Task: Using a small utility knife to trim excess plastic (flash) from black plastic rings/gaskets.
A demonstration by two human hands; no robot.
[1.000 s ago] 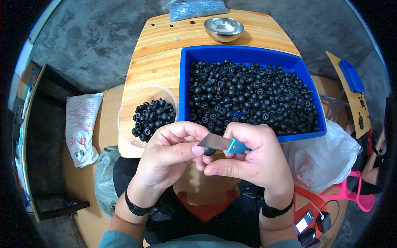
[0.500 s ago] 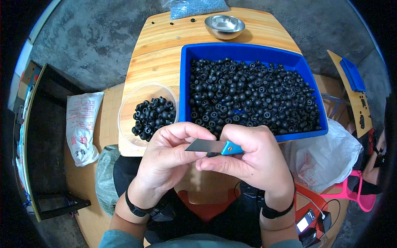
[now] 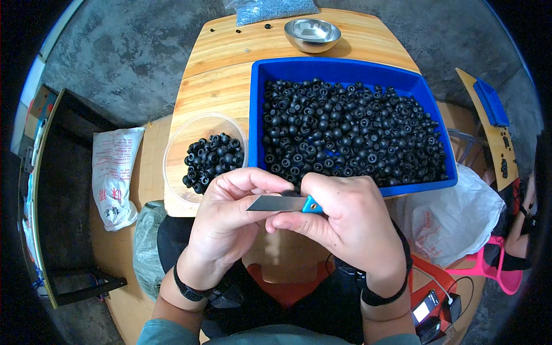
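The knife [image 3: 280,203] lies nearly level in front of the person, just short of the near edge of the tabletop [image 3: 215,95]. Its blade is a flat, dull silver-grey strip, cut off at a slant so that the point faces left; its teal handle, mostly hidden by the fingers, shows only a short end with a small brass-coloured rivet. The right hand [image 3: 359,215] has its grip closed round that handle, thumb stretched out below the blade. The left hand [image 3: 230,201] keeps a narrow pinch, index finger above and thumb behind the blade, on a small black piece [image 3: 290,193]. Only a dark, rounded bit of this piece shows above the blade; the rest is hidden, so its cut or uncut state cannot be told.

Beyond the hands, the blue tray [image 3: 345,66] holds a wide spread of black parts [image 3: 345,126], smooth, satin and knob-like, many with a ringed hollow at one end, lying at all angles. To its left, close beside it, a clear round tub [image 3: 198,125] carries a smaller heap of similar black knobs [image 3: 210,158]. A shiny metal bowl [image 3: 311,46] stands behind the tray, and a clear bag [image 3: 276,10] with bluish contents lies at the far edge.
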